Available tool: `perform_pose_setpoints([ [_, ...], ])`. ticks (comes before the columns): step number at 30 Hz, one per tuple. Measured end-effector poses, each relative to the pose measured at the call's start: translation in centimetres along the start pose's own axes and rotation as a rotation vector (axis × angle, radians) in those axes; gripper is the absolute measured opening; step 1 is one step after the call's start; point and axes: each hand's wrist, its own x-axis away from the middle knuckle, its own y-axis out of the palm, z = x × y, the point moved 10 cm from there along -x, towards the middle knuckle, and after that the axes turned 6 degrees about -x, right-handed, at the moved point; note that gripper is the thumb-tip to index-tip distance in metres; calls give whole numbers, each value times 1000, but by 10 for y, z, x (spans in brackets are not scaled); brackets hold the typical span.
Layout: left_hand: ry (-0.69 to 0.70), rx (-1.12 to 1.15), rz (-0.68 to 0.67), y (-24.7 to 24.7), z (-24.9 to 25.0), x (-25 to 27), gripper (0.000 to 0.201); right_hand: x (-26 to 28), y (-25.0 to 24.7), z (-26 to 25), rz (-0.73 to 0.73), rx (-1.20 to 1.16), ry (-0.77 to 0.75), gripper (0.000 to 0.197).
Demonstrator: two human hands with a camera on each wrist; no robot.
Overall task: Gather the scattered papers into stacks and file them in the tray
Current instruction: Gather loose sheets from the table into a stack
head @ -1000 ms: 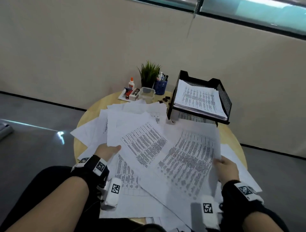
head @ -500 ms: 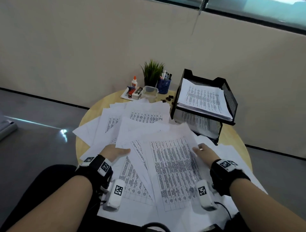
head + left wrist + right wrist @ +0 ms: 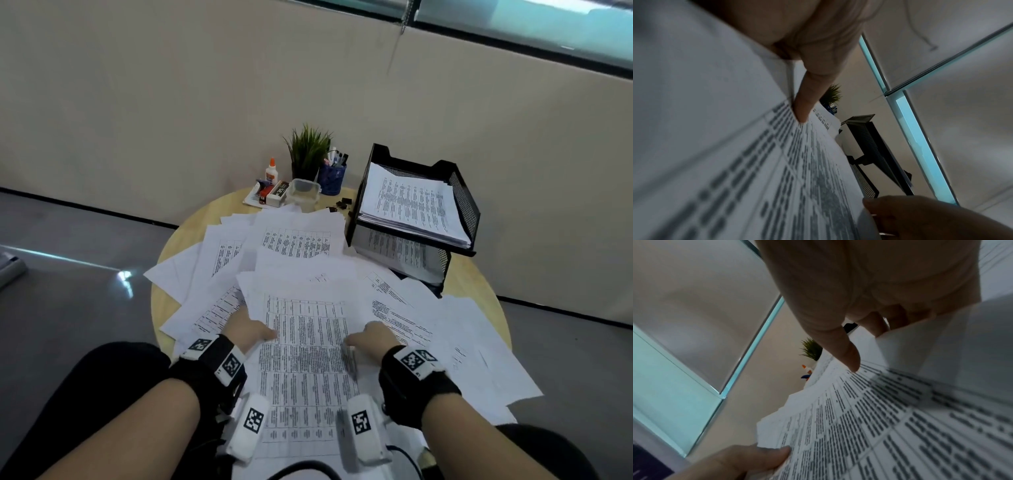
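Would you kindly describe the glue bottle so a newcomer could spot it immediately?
Start at the round wooden table and look to its far edge by the wall. Left of the potted plant stands the glue bottle, small and white, the only item there with an orange cap.

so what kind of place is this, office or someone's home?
Probably an office. A black mesh letter tray already holds printed sheets, a pen cup and glue bottle stand at the back of the round wooden table, and a plain partition wall with glazing above runs behind.
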Motion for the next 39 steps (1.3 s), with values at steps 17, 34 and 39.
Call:
perform_pose_setpoints([
  [17, -91, -128, 274, -51, -14, -16, 16, -46, -67, 13, 22, 430, -127, 83],
  [34, -131, 23, 283, -50, -24, -20, 32, -35, -106, -8, 147, 488, -240, 7],
  [39, -121, 42, 297, -50, -25, -20, 41, 14, -164, -41, 312, 473, -289, 20],
])
